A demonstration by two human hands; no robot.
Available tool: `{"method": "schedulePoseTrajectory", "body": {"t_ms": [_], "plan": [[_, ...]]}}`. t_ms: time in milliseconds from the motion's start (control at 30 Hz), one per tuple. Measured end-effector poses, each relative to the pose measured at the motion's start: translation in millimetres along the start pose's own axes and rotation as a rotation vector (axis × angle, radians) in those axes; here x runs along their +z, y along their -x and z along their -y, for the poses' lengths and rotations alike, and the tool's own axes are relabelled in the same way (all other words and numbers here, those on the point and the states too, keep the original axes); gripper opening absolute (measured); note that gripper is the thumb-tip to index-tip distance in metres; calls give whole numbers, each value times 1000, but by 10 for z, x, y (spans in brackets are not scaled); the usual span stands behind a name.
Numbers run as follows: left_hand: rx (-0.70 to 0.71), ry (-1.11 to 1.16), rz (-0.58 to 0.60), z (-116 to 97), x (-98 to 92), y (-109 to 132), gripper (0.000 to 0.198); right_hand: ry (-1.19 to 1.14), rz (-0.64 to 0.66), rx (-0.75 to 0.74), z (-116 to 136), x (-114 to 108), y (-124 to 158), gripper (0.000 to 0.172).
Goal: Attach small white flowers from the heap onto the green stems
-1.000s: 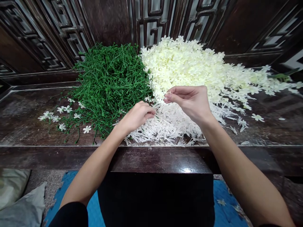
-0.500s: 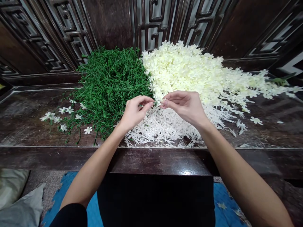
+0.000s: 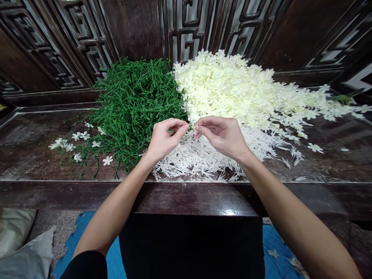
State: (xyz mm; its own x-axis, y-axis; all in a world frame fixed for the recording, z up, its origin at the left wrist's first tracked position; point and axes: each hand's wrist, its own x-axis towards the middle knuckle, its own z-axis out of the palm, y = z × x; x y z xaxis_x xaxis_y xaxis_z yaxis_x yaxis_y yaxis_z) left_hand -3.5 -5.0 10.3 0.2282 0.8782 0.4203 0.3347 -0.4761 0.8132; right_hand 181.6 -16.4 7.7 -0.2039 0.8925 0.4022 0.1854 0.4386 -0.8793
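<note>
My left hand [image 3: 165, 140] is closed in a pinch on a green artificial stem [image 3: 190, 126], of which only the tip shows past the fingers. Facing it, the fingertips of my right hand [image 3: 223, 136] are pressed together on a small whitish flower part [image 3: 195, 127], mostly hidden. Both pinches almost meet above a layer of thin white stamen pieces [image 3: 200, 159]. Behind my left hand rises a heap of green stems [image 3: 139, 97]. A large pile of cream-white artificial petals [image 3: 226, 85] lies behind my right hand.
Several assembled white flowers [image 3: 68, 145] lie on the dark wooden bench [image 3: 26, 162] at the left. A carved lattice back [image 3: 188, 27] stands behind the piles. Pale sacks [image 3: 20, 240] and a blue mat [image 3: 84, 228] are on the floor.
My right hand has moved slightly left and down, bringing its fingertips closer to my left hand. My left hand stays nearly where it was, still pinching.
</note>
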Motion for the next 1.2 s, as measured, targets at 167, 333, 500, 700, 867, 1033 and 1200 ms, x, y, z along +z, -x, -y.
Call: {"method": "schedulePoseTrajectory", "body": {"t_ms": [167, 333, 500, 700, 867, 1033, 1200], "plan": [[31, -29, 15, 8, 14, 7, 14, 40, 15, -23, 11, -2, 9, 8], [32, -46, 21, 13, 6, 4, 14, 101, 34, -60, 45, -15, 8, 10], [37, -25, 27, 10, 8, 6, 14, 131, 19, -68, 48, -14, 4, 10], [115, -140, 30, -29, 14, 26, 15, 143, 5, -77, 22, 7, 11, 9], [170, -198, 10, -10, 16, 42, 17, 48, -13, 16, 60, 1, 12, 11], [229, -256, -1, 9, 28, 62, 15, 153, 7, -86, 61, 14, 18, 12], [255, -289, -37, 7, 56, 87, 14, 286, 7, -184, 53, 41, 32, 16]]}}
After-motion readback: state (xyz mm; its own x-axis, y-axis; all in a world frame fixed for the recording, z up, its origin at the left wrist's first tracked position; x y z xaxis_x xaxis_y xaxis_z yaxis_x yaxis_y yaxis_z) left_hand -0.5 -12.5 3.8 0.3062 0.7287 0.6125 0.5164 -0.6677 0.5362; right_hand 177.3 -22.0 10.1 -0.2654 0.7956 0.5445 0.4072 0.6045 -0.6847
